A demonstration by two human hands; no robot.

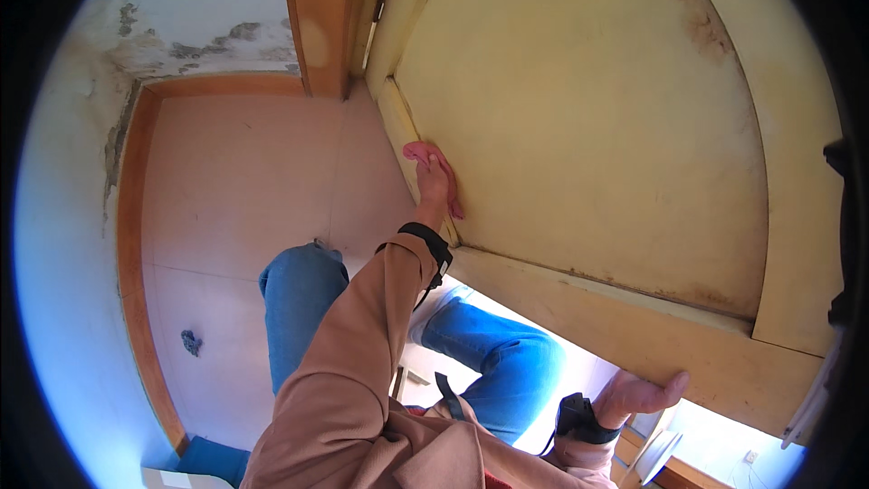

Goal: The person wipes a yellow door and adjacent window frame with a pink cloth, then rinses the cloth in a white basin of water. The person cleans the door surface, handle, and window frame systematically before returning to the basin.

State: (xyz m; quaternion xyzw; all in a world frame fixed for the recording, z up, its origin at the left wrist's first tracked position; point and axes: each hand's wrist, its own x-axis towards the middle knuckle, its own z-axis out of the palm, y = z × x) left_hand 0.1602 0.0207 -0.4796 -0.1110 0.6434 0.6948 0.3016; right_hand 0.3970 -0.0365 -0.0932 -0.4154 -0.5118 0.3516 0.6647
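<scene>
A yellowish wooden door (584, 122) with a recessed panel fills the upper right, with brown stains near its edges. My left hand (433, 183) presses a pink cloth (453, 197) against the lower rail of the door, beside the panel's edge. At the lower right, my right hand (641, 395) is at the door's free edge, thumb on the near face; its other fingers are largely hidden behind the edge. Both wrists wear black straps with small devices.
Pinkish floor tiles (237, 183) lie at the left, edged by a brown wooden baseboard (132, 217). A grey clump (191, 342) is on the floor. The wall (75, 170) has peeling, dark patches. A wooden door frame (326, 20) stands at the top. My knees flank the door's edge.
</scene>
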